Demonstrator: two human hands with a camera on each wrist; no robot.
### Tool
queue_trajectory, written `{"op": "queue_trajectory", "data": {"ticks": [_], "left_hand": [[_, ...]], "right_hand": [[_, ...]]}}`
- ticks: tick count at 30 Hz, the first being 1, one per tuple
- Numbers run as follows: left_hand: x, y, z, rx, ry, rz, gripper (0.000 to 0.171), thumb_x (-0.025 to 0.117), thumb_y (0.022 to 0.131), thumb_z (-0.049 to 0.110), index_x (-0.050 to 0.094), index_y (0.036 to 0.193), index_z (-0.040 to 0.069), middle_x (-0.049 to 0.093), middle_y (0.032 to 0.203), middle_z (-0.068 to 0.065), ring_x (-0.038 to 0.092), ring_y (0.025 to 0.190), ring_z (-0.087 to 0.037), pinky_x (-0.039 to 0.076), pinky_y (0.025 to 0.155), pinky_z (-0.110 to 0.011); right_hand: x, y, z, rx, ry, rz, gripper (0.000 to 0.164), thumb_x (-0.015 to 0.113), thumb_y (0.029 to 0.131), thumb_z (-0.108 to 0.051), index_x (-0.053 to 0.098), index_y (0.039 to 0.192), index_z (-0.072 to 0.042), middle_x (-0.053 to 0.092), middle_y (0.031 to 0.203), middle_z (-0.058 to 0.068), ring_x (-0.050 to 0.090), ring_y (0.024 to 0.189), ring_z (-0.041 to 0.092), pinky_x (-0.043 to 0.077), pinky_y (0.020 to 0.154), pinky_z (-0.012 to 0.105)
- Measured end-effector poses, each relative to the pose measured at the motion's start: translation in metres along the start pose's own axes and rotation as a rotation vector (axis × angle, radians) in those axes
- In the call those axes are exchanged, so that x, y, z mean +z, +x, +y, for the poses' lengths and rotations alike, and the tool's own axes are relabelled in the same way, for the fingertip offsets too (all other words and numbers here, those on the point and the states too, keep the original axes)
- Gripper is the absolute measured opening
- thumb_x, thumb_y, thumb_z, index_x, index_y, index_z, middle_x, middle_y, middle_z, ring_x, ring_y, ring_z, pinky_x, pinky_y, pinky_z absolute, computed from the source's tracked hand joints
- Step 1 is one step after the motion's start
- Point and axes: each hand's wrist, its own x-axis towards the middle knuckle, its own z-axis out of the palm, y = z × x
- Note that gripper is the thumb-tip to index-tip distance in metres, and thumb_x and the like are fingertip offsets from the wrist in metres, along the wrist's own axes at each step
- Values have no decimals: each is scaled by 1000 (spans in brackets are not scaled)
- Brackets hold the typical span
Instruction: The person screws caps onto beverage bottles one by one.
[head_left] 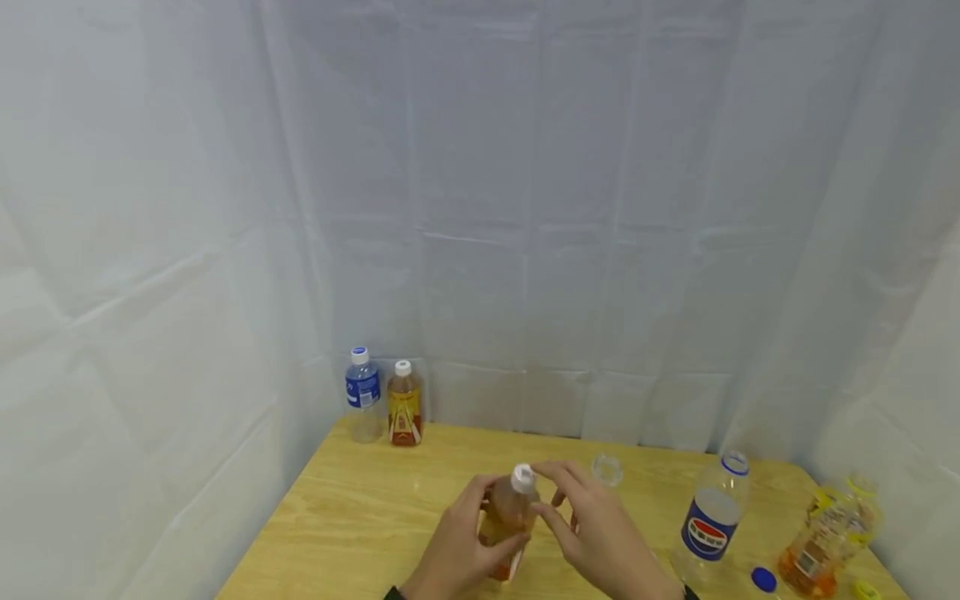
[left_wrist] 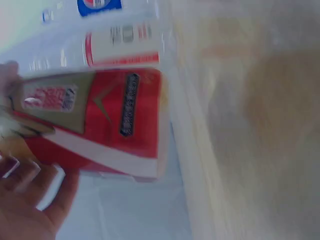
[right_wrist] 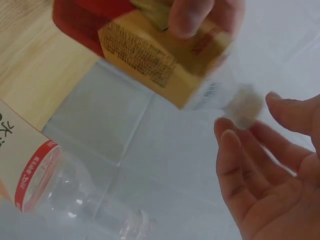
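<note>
My left hand grips a small plastic bottle around its body. The bottle has a red and gold label, with amber colour visible in its lower part. It stands roughly upright at the table's front, its white cap on top. Beside the cap is my right hand, thumb and fingers spread around it. In the right wrist view the fingertips are by the cap's edge, and a narrow gap shows at the thumb. The bottle's far side is hidden by the left hand.
A blue-labelled bottle and an amber bottle stand at the back left. Behind my right hand is a clear, uncapped bottle. Rightward are an uncapped Pepsi bottle, a yellow-trimmed bottle, a blue cap and a yellow cap.
</note>
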Motion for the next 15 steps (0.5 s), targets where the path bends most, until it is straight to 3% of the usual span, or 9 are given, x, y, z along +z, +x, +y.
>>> {"op": "queue_trajectory", "data": {"ticks": [4,8,10,15], "left_hand": [[-12,39,-34,-131,30,136,70,84,89,42,53,143,8,66,133,-13,67,113,-28,59,90,-42],[-27,77,-75,-216,58,271,74,87,88,31,49,145,2,61,137,-20,63,119,-36,55,98,-52],[-32,92,-94,-228,85,320,75,87,88,28,48,146,0,57,137,-22,60,120,-38,52,99,-55],[-34,119,-128,-278,138,359,77,86,88,29,49,148,-4,55,141,-27,55,128,-45,46,106,-61]], "right_hand": [[-8,-4,6,36,6,24,30,72,101,-18,67,131,-22,64,122,-6,56,78,-1,51,59,22],[-16,-10,19,51,8,-41,13,69,103,-22,70,115,-19,67,101,-10,55,71,-3,51,59,22],[-20,-15,28,73,17,-86,10,68,104,-24,70,111,-17,66,92,-11,55,69,-3,51,59,22],[-26,-27,45,92,65,-119,6,67,104,-22,69,110,-20,66,92,-13,54,68,-2,50,56,23]]}}
